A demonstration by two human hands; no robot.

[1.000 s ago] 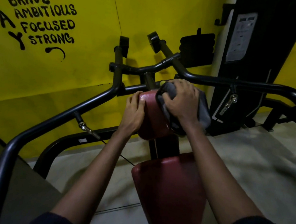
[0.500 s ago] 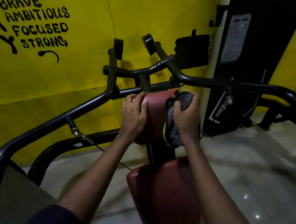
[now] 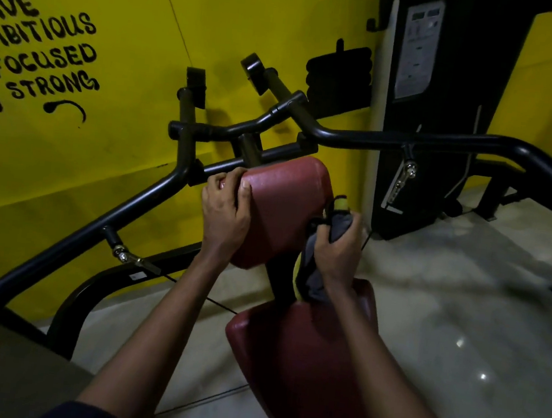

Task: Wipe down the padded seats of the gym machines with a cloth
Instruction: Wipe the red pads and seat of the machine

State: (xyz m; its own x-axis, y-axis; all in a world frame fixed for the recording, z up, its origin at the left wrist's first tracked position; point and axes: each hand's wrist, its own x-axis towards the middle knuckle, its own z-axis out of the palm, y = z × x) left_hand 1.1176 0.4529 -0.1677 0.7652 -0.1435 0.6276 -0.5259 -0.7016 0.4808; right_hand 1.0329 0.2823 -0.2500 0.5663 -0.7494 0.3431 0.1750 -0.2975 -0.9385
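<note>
A dark red chest pad stands upright on the machine, above a dark red seat pad. My left hand grips the upper left edge of the chest pad, fingers curled over it. My right hand clutches a bunched grey and yellow cloth beside the lower right edge of the chest pad, just above the seat's far end. Whether the cloth touches the pad cannot be seen.
Black tubular arms of the machine sweep around both sides, with handles pointing up behind the pad. A black weight stack tower stands at the right. The yellow wall is close behind, and grey floor lies to the right.
My right hand has dragged the cloth from the top of the chest pad down its right side to the lower edge. The left hand has stayed on the pad's left edge.
</note>
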